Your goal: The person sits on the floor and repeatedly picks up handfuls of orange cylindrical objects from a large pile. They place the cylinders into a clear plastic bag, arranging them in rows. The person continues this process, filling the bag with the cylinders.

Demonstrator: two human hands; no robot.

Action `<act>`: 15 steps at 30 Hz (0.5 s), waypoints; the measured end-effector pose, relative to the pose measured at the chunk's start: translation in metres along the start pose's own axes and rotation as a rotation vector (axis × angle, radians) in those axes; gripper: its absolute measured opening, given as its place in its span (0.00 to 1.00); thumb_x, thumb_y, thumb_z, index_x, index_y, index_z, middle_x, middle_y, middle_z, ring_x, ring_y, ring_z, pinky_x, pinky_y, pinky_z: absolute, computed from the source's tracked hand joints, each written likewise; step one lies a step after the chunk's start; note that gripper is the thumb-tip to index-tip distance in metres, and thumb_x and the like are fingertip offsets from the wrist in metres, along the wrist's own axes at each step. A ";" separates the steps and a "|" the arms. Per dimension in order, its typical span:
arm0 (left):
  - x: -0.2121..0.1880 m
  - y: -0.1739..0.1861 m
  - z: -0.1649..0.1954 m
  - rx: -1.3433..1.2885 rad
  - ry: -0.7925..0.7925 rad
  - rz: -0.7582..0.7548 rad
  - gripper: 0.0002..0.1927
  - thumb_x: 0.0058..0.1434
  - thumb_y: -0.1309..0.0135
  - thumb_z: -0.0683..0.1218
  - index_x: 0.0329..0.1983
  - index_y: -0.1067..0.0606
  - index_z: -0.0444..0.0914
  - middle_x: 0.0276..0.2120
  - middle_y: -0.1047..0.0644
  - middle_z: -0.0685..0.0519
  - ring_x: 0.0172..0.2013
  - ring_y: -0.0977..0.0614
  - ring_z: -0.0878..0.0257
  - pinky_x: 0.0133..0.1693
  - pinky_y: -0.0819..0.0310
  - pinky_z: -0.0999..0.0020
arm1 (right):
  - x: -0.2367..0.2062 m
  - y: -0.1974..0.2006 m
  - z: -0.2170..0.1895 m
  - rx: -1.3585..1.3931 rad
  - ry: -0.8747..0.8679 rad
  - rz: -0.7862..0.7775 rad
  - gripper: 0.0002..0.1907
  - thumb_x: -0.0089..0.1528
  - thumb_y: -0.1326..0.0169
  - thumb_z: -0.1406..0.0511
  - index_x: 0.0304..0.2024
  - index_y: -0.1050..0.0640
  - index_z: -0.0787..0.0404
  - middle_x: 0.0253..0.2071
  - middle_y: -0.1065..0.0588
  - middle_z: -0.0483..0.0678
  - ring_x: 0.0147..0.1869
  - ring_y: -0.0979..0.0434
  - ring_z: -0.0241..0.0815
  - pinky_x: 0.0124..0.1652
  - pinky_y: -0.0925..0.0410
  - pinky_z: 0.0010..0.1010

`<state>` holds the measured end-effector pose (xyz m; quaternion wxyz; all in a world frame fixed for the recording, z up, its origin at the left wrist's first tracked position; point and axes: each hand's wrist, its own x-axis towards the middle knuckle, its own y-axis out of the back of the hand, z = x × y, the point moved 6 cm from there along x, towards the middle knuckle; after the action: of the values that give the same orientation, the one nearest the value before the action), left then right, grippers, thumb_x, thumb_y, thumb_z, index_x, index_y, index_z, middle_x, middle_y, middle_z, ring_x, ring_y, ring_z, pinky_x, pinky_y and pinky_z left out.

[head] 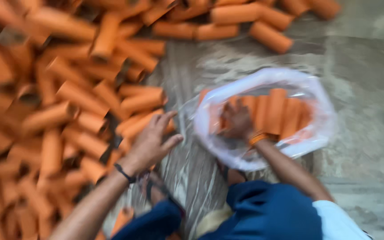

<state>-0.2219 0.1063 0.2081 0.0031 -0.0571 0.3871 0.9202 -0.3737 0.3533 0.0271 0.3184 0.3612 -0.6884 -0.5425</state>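
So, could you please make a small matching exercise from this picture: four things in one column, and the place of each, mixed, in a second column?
Things:
1. left hand
2. right hand
3. clear plastic bag
4. big heap of orange tubes

Places:
A. inside the bag, on the tubes there
B. spread over the left part of the floor
C. at the edge of the heap, fingers spread
D. open on the grey floor, on the right

Pairs: 1-C, 2-A, 3-D, 4-B

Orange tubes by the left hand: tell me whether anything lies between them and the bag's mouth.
Nothing visible does. Left hand rests on the tube pile; only bare floor separates it from the open bag, where the right hand works.
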 end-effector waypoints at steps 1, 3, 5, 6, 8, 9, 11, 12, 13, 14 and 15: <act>-0.035 0.014 -0.021 0.032 0.073 0.038 0.33 0.61 0.38 0.53 0.66 0.34 0.38 0.54 0.27 0.39 0.54 0.25 0.42 0.53 0.29 0.54 | 0.003 0.016 -0.003 0.108 0.034 -0.071 0.42 0.61 0.41 0.40 0.63 0.31 0.63 0.63 0.32 0.57 0.66 0.32 0.62 0.66 0.34 0.54; -0.120 0.032 -0.063 0.100 0.235 0.140 0.30 0.60 0.40 0.52 0.65 0.32 0.40 0.55 0.26 0.42 0.54 0.23 0.42 0.54 0.28 0.53 | -0.001 0.064 0.011 0.356 -0.303 -0.168 0.17 0.65 0.44 0.54 0.49 0.18 0.57 0.52 0.21 0.53 0.50 0.19 0.55 0.50 0.27 0.44; -0.218 0.026 -0.102 0.098 0.481 0.334 0.27 0.62 0.40 0.52 0.62 0.31 0.42 0.53 0.25 0.45 0.54 0.21 0.46 0.54 0.26 0.55 | 0.000 0.142 -0.028 0.155 0.059 0.196 0.15 0.68 0.41 0.64 0.57 0.20 0.60 0.44 0.22 0.54 0.48 0.22 0.53 0.48 0.29 0.44; -0.266 0.008 -0.115 0.098 0.601 0.416 0.25 0.62 0.40 0.51 0.61 0.30 0.43 0.52 0.24 0.46 0.54 0.20 0.47 0.54 0.25 0.56 | 0.003 0.163 -0.048 0.118 0.140 0.170 0.13 0.70 0.38 0.64 0.56 0.21 0.60 0.43 0.23 0.52 0.47 0.23 0.50 0.47 0.30 0.38; -0.349 -0.047 -0.126 0.138 0.787 0.481 0.30 0.59 0.38 0.50 0.64 0.32 0.43 0.55 0.27 0.44 0.54 0.23 0.44 0.54 0.27 0.52 | 0.017 0.174 -0.103 0.020 0.364 -0.017 0.15 0.66 0.39 0.63 0.55 0.22 0.58 0.42 0.23 0.52 0.47 0.23 0.52 0.44 0.30 0.39; -0.384 -0.079 -0.127 0.155 0.885 0.506 0.33 0.57 0.36 0.50 0.65 0.33 0.43 0.56 0.29 0.43 0.55 0.24 0.43 0.54 0.28 0.50 | 0.024 0.162 -0.138 0.011 0.511 -0.156 0.20 0.62 0.40 0.64 0.57 0.23 0.56 0.42 0.23 0.50 0.47 0.22 0.52 0.45 0.30 0.40; -0.428 -0.147 -0.117 0.677 1.043 0.252 0.43 0.58 0.34 0.44 0.76 0.37 0.51 0.69 0.37 0.43 0.62 0.28 0.49 0.60 0.34 0.47 | 0.036 0.129 -0.202 -0.054 0.782 -0.386 0.29 0.53 0.40 0.64 0.59 0.25 0.50 0.42 0.22 0.47 0.48 0.21 0.50 0.46 0.28 0.41; -0.444 -0.179 -0.114 0.458 1.084 0.322 0.48 0.48 0.31 0.47 0.73 0.38 0.51 0.68 0.42 0.37 0.63 0.33 0.39 0.60 0.38 0.42 | 0.043 0.107 -0.234 -0.075 0.875 -0.417 0.36 0.52 0.43 0.64 0.65 0.30 0.48 0.47 0.24 0.48 0.50 0.22 0.51 0.47 0.28 0.41; -0.454 -0.208 -0.113 0.236 1.111 0.402 0.54 0.38 0.27 0.51 0.70 0.40 0.51 0.67 0.47 0.31 0.64 0.39 0.29 0.60 0.43 0.37 | 0.048 0.080 -0.265 -0.102 0.969 -0.445 0.42 0.50 0.46 0.65 0.70 0.34 0.47 0.52 0.26 0.50 0.53 0.23 0.52 0.48 0.27 0.41; -0.459 -0.230 -0.112 0.162 1.108 0.443 0.56 0.36 0.26 0.51 0.71 0.40 0.51 0.68 0.47 0.31 0.65 0.40 0.29 0.61 0.44 0.36 | 0.056 0.051 -0.292 -0.147 1.008 -0.425 0.42 0.52 0.47 0.67 0.71 0.37 0.45 0.56 0.29 0.54 0.54 0.23 0.54 0.49 0.27 0.42; -0.458 -0.249 -0.113 0.089 1.094 0.475 0.59 0.34 0.25 0.52 0.72 0.40 0.51 0.69 0.48 0.30 0.65 0.41 0.29 0.61 0.45 0.36 | 0.061 0.019 -0.317 -0.192 1.035 -0.407 0.43 0.53 0.48 0.68 0.71 0.40 0.43 0.61 0.32 0.58 0.55 0.24 0.56 0.49 0.27 0.42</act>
<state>0.2569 0.2179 0.0016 -0.4004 -0.4344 0.3727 0.7156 -0.1461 0.1413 0.1149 0.5349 0.6751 -0.3067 -0.4051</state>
